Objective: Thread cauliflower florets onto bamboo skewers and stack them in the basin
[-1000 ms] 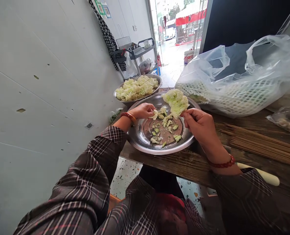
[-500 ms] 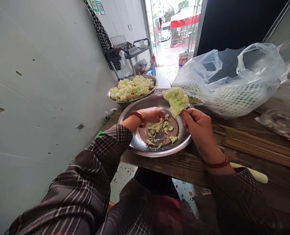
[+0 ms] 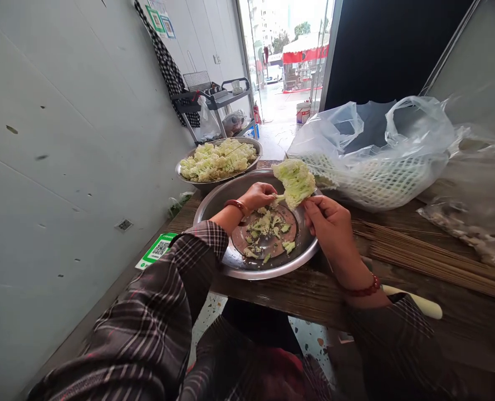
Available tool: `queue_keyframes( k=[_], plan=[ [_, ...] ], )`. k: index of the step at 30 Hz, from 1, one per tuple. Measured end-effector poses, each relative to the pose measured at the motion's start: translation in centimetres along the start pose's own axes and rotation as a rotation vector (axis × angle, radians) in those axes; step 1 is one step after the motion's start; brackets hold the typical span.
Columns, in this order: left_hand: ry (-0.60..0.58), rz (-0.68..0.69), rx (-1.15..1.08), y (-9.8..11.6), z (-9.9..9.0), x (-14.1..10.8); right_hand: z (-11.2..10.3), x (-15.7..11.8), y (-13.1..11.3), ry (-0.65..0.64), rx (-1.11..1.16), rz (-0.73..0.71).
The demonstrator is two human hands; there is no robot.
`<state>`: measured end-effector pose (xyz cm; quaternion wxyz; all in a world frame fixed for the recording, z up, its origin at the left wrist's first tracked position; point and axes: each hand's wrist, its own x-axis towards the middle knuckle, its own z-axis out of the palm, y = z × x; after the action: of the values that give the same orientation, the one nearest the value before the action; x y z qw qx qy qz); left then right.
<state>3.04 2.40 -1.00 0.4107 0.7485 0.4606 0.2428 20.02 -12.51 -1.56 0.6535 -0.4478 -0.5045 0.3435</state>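
Observation:
My right hand [image 3: 328, 223] is closed in a pinch at the lower edge of a broad cluster of cauliflower [image 3: 294, 181], held up over the right side of a steel basin [image 3: 268, 273]. Whether a skewer runs through the cluster is hidden by the fingers. Between the fingertips of my left hand [image 3: 259, 196] is a small cauliflower floret [image 3: 278, 198], its pale stem right beside the cluster. Below both hands, loose cauliflower bits [image 3: 264, 225] lie scattered on the basin's bottom.
Behind the basin stands a bowl [image 3: 253, 165] heaped with cauliflower. To the right are a plastic bag [image 3: 397, 161] with net-wrapped contents, a bundle of thin wooden sticks [image 3: 422, 250] and a pale yellow handle [image 3: 422, 303]. A QR card [image 3: 157, 250] lies left; a cart [image 3: 222, 100] stands behind.
My left hand has come up from the loose bits in the basin with a small floret, bringing it against the cluster. My right hand still holds the cluster. The view has shifted slightly.

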Motion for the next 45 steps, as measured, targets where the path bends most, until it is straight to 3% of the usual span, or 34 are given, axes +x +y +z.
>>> queue_keyframes(
  k=[5,11,14,18,22,24,26,31,34,40,45],
  plan=[
    [0.076,-0.059,-0.528,2.0,-3.0,-2.3,0.1,0.0,0.7,0.046,0.11,0.059],
    [0.024,-0.027,-0.851,3.7,-2.8,-4.5,0.2,0.0,0.8,0.063,0.115,0.073],
    [0.013,0.001,-0.857,3.4,-1.9,-4.7,0.4,-0.1,0.3,0.062,0.084,0.081],
    [0.01,0.087,-0.619,2.7,-1.3,-4.8,0.5,-0.1,-0.1,0.039,0.023,0.069],
    [0.167,0.237,-0.153,2.6,-1.7,-4.9,0.5,-0.1,-0.1,0.032,-0.015,0.041],
    [0.271,0.259,-0.037,2.5,-2.0,-4.8,0.5,-0.1,-0.1,0.019,-0.025,0.041],
    [0.323,0.226,-0.118,2.5,-2.2,-4.9,0.5,-0.2,-0.2,0.003,-0.036,0.043],
    [0.28,0.106,-0.66,2.4,-2.5,-5.1,0.3,-0.3,0.0,-0.044,-0.077,0.053],
    [0.303,0.067,-0.843,2.5,-2.6,-5.5,0.0,-0.5,0.3,-0.109,-0.116,0.059],
    [0.414,0.056,-0.925,3.0,-2.7,-5.9,-0.4,-0.6,0.0,-0.264,-0.246,0.066],
    [0.413,0.086,-0.916,3.5,-2.4,-6.1,-0.3,-0.5,0.1,-0.27,-0.298,0.047]
  ],
)
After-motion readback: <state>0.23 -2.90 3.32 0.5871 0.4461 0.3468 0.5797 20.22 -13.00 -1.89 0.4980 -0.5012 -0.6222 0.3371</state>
